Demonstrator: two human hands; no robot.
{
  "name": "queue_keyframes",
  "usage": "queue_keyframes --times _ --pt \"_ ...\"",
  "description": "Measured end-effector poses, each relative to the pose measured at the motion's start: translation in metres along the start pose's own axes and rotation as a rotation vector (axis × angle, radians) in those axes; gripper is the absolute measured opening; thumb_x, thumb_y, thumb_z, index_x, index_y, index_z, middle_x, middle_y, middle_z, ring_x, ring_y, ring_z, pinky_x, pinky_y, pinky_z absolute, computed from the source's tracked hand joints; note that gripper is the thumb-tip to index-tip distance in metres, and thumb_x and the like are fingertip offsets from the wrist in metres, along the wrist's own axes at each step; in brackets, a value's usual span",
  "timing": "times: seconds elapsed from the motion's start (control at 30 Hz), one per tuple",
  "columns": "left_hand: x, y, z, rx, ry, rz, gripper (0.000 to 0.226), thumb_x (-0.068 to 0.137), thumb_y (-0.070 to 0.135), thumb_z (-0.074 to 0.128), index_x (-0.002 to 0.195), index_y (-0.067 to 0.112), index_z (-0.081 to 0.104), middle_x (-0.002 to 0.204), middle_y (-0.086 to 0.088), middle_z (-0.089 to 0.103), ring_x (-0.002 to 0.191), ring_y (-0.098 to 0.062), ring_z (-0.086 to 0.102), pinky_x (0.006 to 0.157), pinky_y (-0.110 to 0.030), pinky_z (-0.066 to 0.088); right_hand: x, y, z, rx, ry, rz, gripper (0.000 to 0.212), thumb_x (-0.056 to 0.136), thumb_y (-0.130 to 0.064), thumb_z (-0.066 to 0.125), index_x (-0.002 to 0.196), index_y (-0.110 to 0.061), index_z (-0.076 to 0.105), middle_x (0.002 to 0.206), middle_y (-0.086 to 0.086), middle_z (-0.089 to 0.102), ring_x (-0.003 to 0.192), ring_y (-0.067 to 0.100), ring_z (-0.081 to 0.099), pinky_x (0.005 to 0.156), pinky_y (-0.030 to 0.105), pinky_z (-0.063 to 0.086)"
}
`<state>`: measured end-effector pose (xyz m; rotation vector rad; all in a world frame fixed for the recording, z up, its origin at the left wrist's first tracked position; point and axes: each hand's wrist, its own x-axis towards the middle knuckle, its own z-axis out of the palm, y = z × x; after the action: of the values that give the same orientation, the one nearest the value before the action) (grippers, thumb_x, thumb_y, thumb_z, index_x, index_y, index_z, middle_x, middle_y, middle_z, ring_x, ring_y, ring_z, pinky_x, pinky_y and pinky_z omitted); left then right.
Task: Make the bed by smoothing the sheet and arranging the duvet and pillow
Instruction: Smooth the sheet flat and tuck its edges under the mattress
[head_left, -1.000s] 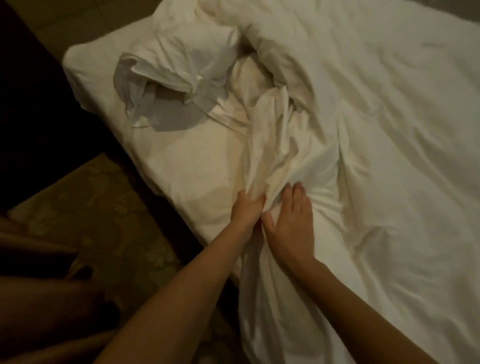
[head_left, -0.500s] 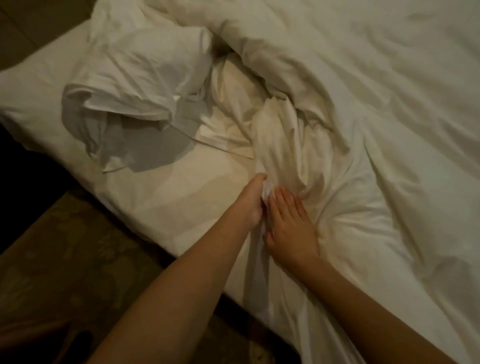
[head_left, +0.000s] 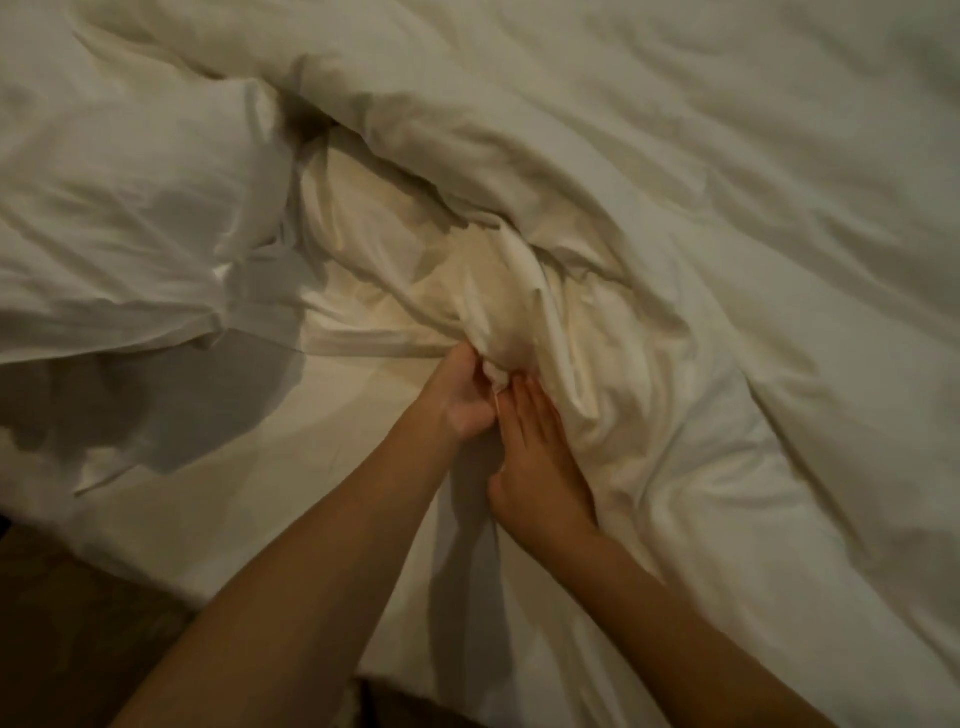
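Both hands have crept farther up the bunched edge of the duvet (head_left: 675, 218) toward the pillow (head_left: 130, 208); the left hand (head_left: 457, 400) keeps a pinching grip on a wad of it, while the right hand (head_left: 535, 462) lies flat beside it, fingers straight. This is soft, light, limp cloth, likely best taken by its edge. Bare sheet (head_left: 291, 467) on the left gives room, and the mattress edge (head_left: 156, 579) is close below
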<state>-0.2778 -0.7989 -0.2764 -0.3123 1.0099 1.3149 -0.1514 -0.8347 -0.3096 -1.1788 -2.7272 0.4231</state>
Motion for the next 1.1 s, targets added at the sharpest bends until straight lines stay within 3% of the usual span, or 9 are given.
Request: queue_keyframes --times 0.13,0.27,0.53,0.6,0.67,0.73,0.83,0.93,1.1 --pt "0.004 0.004 0.010 0.104 -0.014 -0.057 0.038 0.097 0.031 0.046 0.095 -0.002 0.065 0.086 -0.019 0.070 0.070 -0.030 0.069 0.059 -0.036 0.059 -0.004 -0.010 -0.007 0.000 0.020 0.081 0.076 0.068 -0.020 0.033 0.140 0.001 0.043 0.149 0.017 0.039 0.141 0.025 0.024 0.119 0.027 0.001" --pt "-0.003 0.010 -0.005 0.156 -0.053 -0.020 0.039 0.099 0.036 0.039 0.098 0.005 0.063 0.092 -0.015 0.068 0.083 -0.028 0.063 0.084 -0.037 0.048 -0.014 -0.031 -0.001 -0.046 0.036 0.096 0.071 0.071 -0.013 0.035 0.141 -0.004 0.046 0.148 0.011 0.043 0.140 0.020 0.033 0.118 0.034 0.015" --pt "-0.056 0.051 -0.108 0.271 -0.130 -0.164 0.034 0.088 0.030 0.053 0.095 0.000 0.069 0.089 -0.018 0.072 0.071 -0.032 0.071 0.059 -0.034 0.059 -0.047 -0.135 0.029 -0.049 0.153 0.088 0.080 0.066 -0.008 0.047 0.145 -0.006 0.039 0.153 0.010 0.034 0.144 0.022 0.027 0.119 0.041 0.020" --pt "-0.073 0.055 -0.127 0.277 -0.194 -0.216 0.044 0.065 0.020 0.071 0.104 -0.002 0.071 0.104 -0.020 0.071 0.088 -0.033 0.071 0.078 -0.037 0.059 -0.054 -0.157 0.030 -0.051 0.231 0.216 0.084 0.063 -0.011 0.057 0.145 -0.006 0.038 0.153 0.013 0.033 0.144 0.025 0.027 0.118 0.045 0.021" --pt "-0.082 0.055 -0.146 0.271 -0.221 -0.235 0.065 0.057 0.019 0.075 0.120 0.003 0.066 0.123 -0.018 0.064 0.113 -0.035 0.061 0.102 -0.045 0.045 -0.058 -0.161 0.030 -0.087 0.298 0.408 0.085 0.064 -0.019 0.065 0.144 -0.004 0.039 0.151 0.018 0.034 0.142 0.031 0.030 0.116 0.049 0.022" --pt "-0.088 0.051 -0.161 0.269 -0.215 -0.222 0.059 0.069 0.024 0.068 0.126 0.009 0.063 0.127 -0.015 0.063 0.120 -0.036 0.057 0.107 -0.049 0.039 -0.060 -0.157 0.029 -0.126 0.327 0.532 0.076 0.069 -0.026 0.066 0.138 -0.001 0.046 0.142 0.021 0.046 0.132 0.034 0.043 0.112 0.051 0.028" --pt "-0.099 0.048 -0.173 0.242 -0.261 -0.212 0.046 0.089 0.043 0.054 0.116 0.011 0.071 0.125 -0.013 0.065 0.115 -0.033 0.061 0.106 -0.049 0.042 -0.063 -0.158 0.024 -0.134 0.392 0.527 0.044 0.069 -0.017 0.049 0.106 -0.003 0.067 0.100 0.016 0.068 0.090 0.033 0.064 0.090 0.042 0.047" --pt "-0.110 0.046 -0.185 0.169 -0.313 -0.200 0.061 0.094 0.057 0.042 0.113 0.007 0.071 0.122 -0.015 0.066 0.105 -0.033 0.067 0.092 -0.051 0.049 -0.071 -0.173 0.017 -0.113 0.419 0.477 0.034 0.065 -0.016 0.036 0.078 -0.011 0.066 0.066 0.006 0.062 0.058 0.027 0.058 0.059 0.030 0.046" --pt "-0.135 0.039 -0.211 0.133 -0.292 -0.159 0.065 0.098 0.054 0.036 0.091 0.005 0.078 0.106 -0.014 0.072 0.091 -0.030 0.072 0.076 -0.045 0.058 -0.087 -0.191 0.012 -0.143 0.356 0.414 0.023 0.053 -0.021 0.039 0.061 -0.015 0.060 0.051 0.002 0.056 0.045 0.024 0.052 0.047 0.022 0.036"
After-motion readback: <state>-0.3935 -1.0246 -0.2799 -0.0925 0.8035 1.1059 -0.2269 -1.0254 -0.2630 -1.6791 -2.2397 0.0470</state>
